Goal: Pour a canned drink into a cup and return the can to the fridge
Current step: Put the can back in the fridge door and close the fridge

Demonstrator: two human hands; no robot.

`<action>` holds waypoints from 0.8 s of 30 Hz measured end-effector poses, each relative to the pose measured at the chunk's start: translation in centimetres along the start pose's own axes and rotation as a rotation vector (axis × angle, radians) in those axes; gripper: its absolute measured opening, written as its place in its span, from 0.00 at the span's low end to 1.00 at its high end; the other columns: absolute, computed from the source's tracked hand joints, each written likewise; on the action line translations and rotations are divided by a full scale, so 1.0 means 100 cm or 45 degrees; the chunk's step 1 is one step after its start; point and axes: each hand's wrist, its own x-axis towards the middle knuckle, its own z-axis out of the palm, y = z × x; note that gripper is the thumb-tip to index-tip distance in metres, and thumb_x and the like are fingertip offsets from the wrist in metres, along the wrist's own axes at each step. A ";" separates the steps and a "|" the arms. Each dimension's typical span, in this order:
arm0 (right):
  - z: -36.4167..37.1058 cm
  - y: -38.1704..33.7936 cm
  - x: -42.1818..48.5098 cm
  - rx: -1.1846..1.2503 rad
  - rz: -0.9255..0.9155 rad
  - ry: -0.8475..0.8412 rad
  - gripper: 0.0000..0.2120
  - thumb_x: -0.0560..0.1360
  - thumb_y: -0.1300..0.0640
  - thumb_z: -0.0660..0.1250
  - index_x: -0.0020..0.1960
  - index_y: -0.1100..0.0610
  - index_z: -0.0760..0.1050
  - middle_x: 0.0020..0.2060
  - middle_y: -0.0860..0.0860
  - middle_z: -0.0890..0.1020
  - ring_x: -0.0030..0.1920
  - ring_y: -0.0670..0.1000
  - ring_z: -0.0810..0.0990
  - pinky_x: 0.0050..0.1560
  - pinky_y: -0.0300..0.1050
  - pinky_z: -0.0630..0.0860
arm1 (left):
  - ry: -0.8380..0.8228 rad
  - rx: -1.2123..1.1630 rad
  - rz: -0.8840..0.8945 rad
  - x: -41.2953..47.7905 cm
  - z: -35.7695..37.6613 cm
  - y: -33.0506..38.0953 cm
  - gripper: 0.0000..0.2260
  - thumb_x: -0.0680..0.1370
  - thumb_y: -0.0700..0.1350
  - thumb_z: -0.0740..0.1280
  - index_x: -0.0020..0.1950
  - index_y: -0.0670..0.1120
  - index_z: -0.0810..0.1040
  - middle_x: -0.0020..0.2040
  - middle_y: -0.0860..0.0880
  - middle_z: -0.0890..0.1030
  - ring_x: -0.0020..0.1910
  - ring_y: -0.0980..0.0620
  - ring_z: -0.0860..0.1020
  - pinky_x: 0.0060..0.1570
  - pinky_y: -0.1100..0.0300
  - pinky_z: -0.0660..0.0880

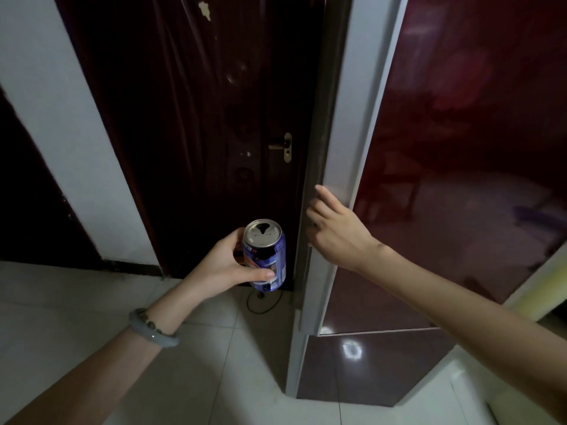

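The fridge fills the space to the right of the right hand: a glossy dark red upper door [460, 148] with a pale grey side edge [346, 118], and a lower door [368, 363] of the same red beneath the forearm. Both doors hide the interior, so what the fridge holds cannot be seen. Beyond both hands stands a dark brown room door [199, 118], with a white wall [61, 118] to the left of the left hand and pale floor tiles [76, 302] under both arms.

The right hand [337, 234] is raised at the grey edge, index finger stretched up along it and the other fingers bent toward the seam. Their tips are blurred and partly hidden, so whether they grasp the edge or only touch it cannot be told.

The left hand [227, 265] grasps the can [265, 256], a blue one held roughly upright in the air, thumb across its front and fingers round its far side, just left of the right hand and short of the fridge. Its top is open; the hole is dark and the level inside cannot be judged.

A pale bracelet [150, 331] circles the left wrist. A brass handle [283, 145] sits on the room door above the can, and a thin black cable [264, 302] loops on the floor below it
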 end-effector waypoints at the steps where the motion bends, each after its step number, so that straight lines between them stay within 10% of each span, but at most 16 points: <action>1: -0.002 -0.004 -0.006 0.035 0.022 0.066 0.08 0.71 0.55 0.65 0.39 0.54 0.83 0.43 0.53 0.80 0.55 0.58 0.77 0.74 0.60 0.48 | -0.001 0.004 0.002 -0.001 0.000 0.001 0.34 0.55 0.52 0.80 0.59 0.57 0.74 0.56 0.57 0.81 0.57 0.58 0.78 0.59 0.55 0.75; 24: -0.095 -0.060 -0.155 0.238 0.307 0.209 0.07 0.73 0.59 0.65 0.41 0.59 0.81 0.46 0.56 0.83 0.58 0.58 0.78 0.74 0.55 0.54 | -0.459 -0.058 0.153 -0.037 0.065 0.013 0.33 0.54 0.54 0.80 0.57 0.59 0.75 0.55 0.59 0.81 0.55 0.58 0.79 0.49 0.67 0.75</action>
